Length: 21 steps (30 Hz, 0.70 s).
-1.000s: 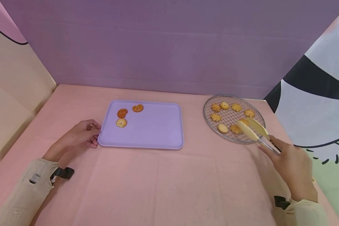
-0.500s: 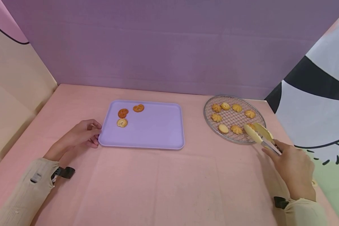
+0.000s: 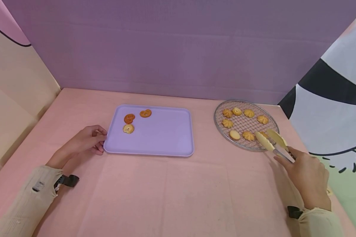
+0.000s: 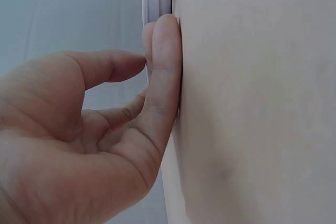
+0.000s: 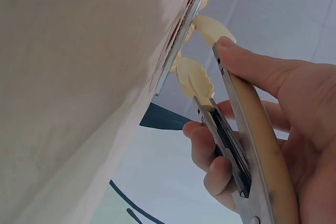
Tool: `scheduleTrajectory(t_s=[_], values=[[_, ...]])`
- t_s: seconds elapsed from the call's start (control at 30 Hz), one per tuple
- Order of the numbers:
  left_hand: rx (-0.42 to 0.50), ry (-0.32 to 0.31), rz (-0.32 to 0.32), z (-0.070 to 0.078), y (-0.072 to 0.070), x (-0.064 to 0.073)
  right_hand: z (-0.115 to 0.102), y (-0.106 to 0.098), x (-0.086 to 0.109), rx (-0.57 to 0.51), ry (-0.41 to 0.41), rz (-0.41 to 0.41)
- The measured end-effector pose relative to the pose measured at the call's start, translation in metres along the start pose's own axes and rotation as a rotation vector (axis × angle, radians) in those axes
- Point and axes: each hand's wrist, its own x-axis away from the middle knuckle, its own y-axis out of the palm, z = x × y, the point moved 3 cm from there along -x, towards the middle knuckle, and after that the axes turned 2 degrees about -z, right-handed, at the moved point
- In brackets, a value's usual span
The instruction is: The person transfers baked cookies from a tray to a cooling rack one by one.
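Observation:
In the head view my left hand [image 3: 87,141] is at the near left corner of a lilac tray [image 3: 160,135], thumb and fingers at its rim. The left wrist view has the fingertips [image 4: 167,30] right at the tray's edge. My right hand [image 3: 308,177] grips food tongs [image 3: 265,142] with cream scalloped tips and metal arms. Their tips are spread low over a round wire rack [image 3: 244,125], either side of a golden cookie [image 3: 263,134] partly hidden by them. The right wrist view has the tongs [image 5: 257,145] between thumb and curled fingers, tips at the rack's edge.
Several other cookies [image 3: 248,135] lie on the rack. On the tray's left part are two brown pretzel-shaped cookies [image 3: 145,113] and a pale round cookie [image 3: 128,128]. A purple wall [image 3: 178,49] rises behind the pink tabletop [image 3: 178,194].
The right hand has shifted the tongs slightly to the right over the rack, and their tips now flank the cookie near its front right edge. The left hand stays at the tray.

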Motion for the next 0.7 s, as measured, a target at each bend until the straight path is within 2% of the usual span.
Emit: scheduleTrajectory(t_s=[0.3,0.7], values=[[-0.012,0.008,-0.002,0.0006,-0.0002,0.0004,-0.0022,-0.0009,-0.0001,-0.019,0.007,0.049],[0.006,0.014,-0.006,0.0012,0.0002,0.0007,-0.0097,-0.0017,-0.0022,-0.013,-0.003,0.02]])
